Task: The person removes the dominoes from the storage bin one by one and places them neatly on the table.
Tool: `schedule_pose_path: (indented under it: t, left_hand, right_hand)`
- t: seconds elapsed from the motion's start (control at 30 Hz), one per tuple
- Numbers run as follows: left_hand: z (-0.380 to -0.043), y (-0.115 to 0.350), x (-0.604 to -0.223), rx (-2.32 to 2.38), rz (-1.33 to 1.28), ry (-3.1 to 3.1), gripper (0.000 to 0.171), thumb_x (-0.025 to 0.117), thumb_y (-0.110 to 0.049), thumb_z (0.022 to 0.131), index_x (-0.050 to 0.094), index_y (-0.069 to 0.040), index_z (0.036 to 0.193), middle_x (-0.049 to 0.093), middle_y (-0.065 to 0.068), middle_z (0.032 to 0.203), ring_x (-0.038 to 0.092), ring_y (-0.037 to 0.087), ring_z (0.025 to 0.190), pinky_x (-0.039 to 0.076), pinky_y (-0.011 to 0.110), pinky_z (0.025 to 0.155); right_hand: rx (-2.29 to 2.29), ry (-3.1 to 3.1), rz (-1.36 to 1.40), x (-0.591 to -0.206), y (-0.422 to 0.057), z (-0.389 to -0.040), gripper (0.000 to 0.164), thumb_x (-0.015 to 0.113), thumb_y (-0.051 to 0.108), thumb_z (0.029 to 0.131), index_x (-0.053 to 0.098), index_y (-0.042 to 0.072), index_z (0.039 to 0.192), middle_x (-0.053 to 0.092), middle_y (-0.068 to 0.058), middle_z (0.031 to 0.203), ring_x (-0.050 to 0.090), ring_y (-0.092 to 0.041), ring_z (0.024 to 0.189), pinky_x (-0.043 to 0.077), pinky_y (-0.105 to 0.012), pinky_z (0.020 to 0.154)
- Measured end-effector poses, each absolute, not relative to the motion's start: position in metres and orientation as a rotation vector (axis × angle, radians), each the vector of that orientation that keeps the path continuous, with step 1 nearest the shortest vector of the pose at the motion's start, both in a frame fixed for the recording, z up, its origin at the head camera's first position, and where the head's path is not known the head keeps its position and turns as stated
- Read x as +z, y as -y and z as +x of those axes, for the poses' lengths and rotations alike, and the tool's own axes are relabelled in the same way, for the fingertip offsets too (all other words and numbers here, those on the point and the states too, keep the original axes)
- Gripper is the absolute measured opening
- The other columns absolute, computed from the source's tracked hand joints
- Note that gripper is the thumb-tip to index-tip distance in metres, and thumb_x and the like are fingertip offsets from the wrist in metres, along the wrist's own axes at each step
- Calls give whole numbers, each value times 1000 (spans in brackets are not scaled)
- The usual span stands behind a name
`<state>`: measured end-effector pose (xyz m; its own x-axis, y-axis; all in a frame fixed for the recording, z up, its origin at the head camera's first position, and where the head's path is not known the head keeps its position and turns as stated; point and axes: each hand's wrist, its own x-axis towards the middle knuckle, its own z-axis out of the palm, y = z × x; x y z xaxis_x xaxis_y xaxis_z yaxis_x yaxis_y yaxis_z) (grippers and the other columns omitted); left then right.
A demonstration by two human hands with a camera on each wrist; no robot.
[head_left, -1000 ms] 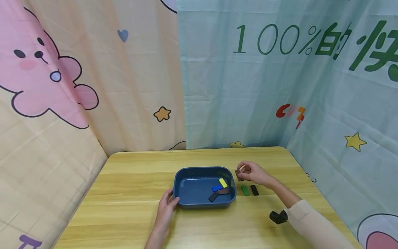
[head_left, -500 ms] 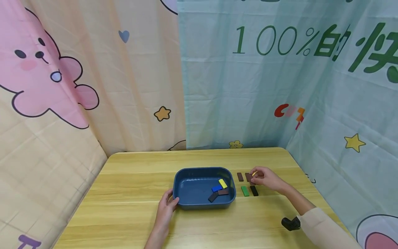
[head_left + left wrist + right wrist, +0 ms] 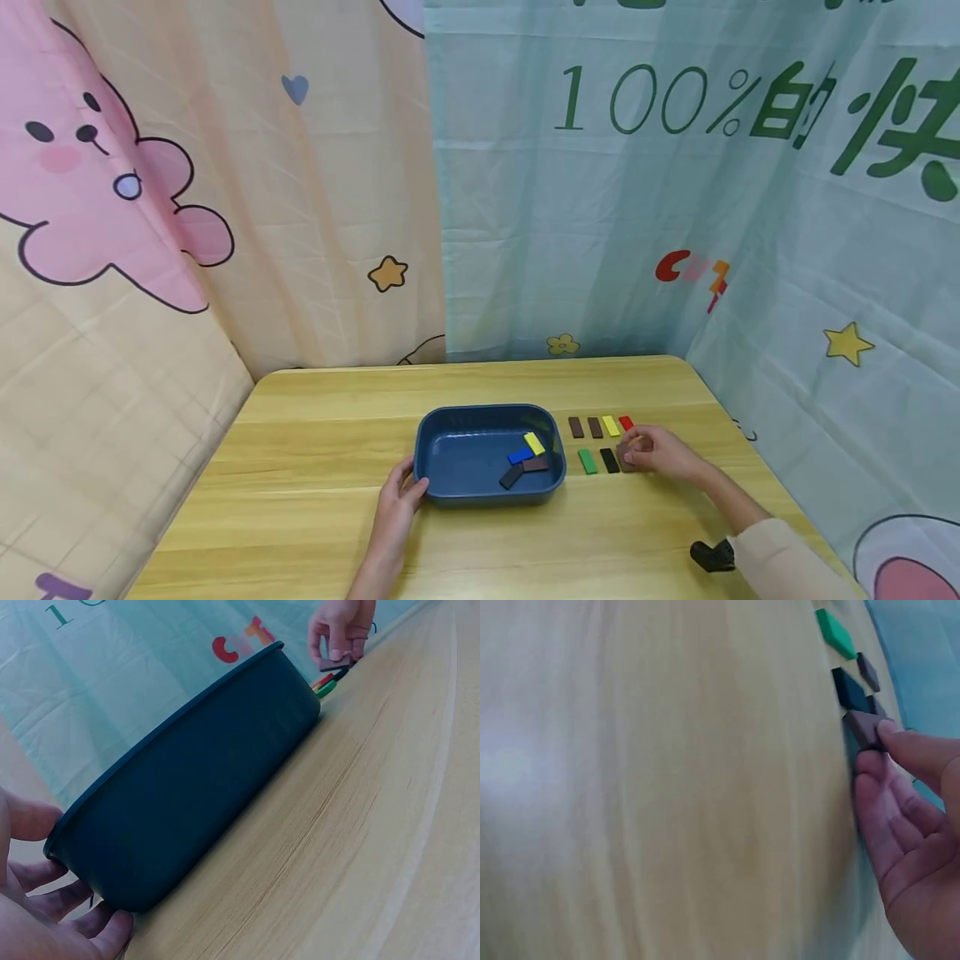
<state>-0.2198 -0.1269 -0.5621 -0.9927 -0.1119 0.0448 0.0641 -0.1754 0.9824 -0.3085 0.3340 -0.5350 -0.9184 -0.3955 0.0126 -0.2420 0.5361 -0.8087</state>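
Head view: the left hand (image 3: 393, 507) grips the rounded blue bin (image 3: 491, 502) at its eight o'clock corner; wood-grained worktop (image 3: 315, 500) stretches wide toward nine; near three o'clock the right hand (image 3: 662, 452) pinches a flat brown tile (image 3: 623, 458); left wrist: the bin slants from seven o'clock to one; right wrist: a black tile (image 3: 849, 688) sits just beside, at eleven.

From behind and above the left hand (image 3: 396, 504) and right hand (image 3: 660, 452), my head view looks forward and down, farthest away. My left-wrist view faces past its near hand toward the right hand, which my close right-wrist view shares, looking across the tabletop (image 3: 705, 787)
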Motion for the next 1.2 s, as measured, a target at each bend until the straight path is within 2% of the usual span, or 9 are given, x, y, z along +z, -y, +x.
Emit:
schedule_pose_path:
  t: [0.1,0.5,0.83,1.1,1.2]
  left_hand:
    - [-220,127,-562,-2324,67,1943,46,49,3,105,38,14,148,37,33,154,44,45,138,50,24,93]
    - [-220,128,-558,-2308,78,1970,47,50,1,105,37,13,149,36,34,154,45,46,137,50,27,95]
    - [-221,129,-562,-2302,106,2000,50,50,-1,105,35,12,151,34,35,155,43,46,139,48,43,106]
    - [-222,129,-562,-2302,108,1997,48,50,-1,106,37,12,150,35,34,155,45,45,138,49,38,102]
    - [-222,129,-561,-2296,103,1998,48,50,-1,106,37,12,150,36,34,154,45,46,138,50,36,101]
  right_hand:
    - [-1304,-2607,-522,-537,-335,-307,18,69,2,98,62,-7,111,64,-7,82,58,-19,68,52,-28,57]
    - [-1169,-2728,-490,-537,-333,-310,12,73,-1,93,67,-3,104,58,-4,84,58,-19,73,52,-28,58]
    - [-1076,-2770,-552,-530,-333,-312,13,71,1,94,68,-3,106,62,-3,87,58,-19,74,51,-29,58]
    - [-976,-2845,-651,-522,-329,-321,19,73,9,95,70,-3,109,63,1,90,61,-18,84,53,-33,70]
    - [-996,-2844,-674,-516,-323,-321,19,73,8,96,70,-4,110,64,1,90,59,-17,83,53,-31,70]
